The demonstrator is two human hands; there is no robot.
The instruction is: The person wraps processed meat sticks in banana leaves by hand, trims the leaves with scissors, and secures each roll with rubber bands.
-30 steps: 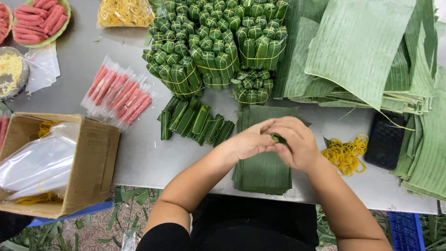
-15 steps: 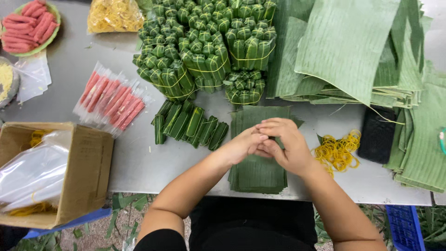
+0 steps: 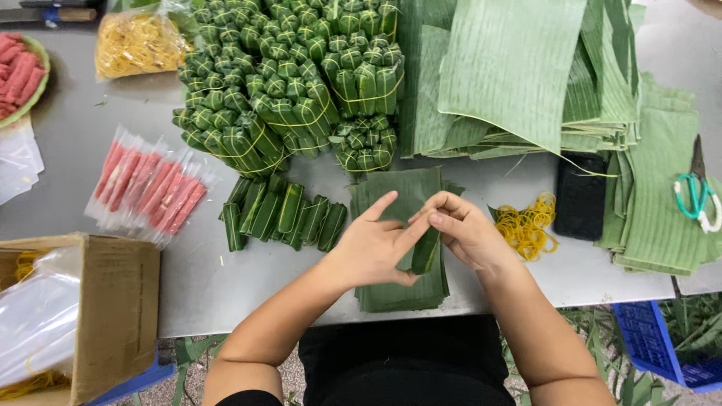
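A grey bench [image 3: 226, 293] carries tied bundles of wrapped rolls [image 3: 293, 83] at upper centre, so many are done; cut leaves [image 3: 519, 68] wait upper right. At centre, the left hand [image 3: 372, 252] and right hand [image 3: 466, 233] pinch one leaf-wrapped roll [image 3: 426, 252], unbanded

Both hands meet over a stack of cut banana leaves [image 3: 398, 289]. The left hand [image 3: 372, 252] and right hand [image 3: 466, 229] pinch a small leaf-wrapped roll [image 3: 426, 252] between them. Left of the stack lies a row of finished rolls [image 3: 282, 214]; right of it, loose yellow rubber bands [image 3: 526, 225].
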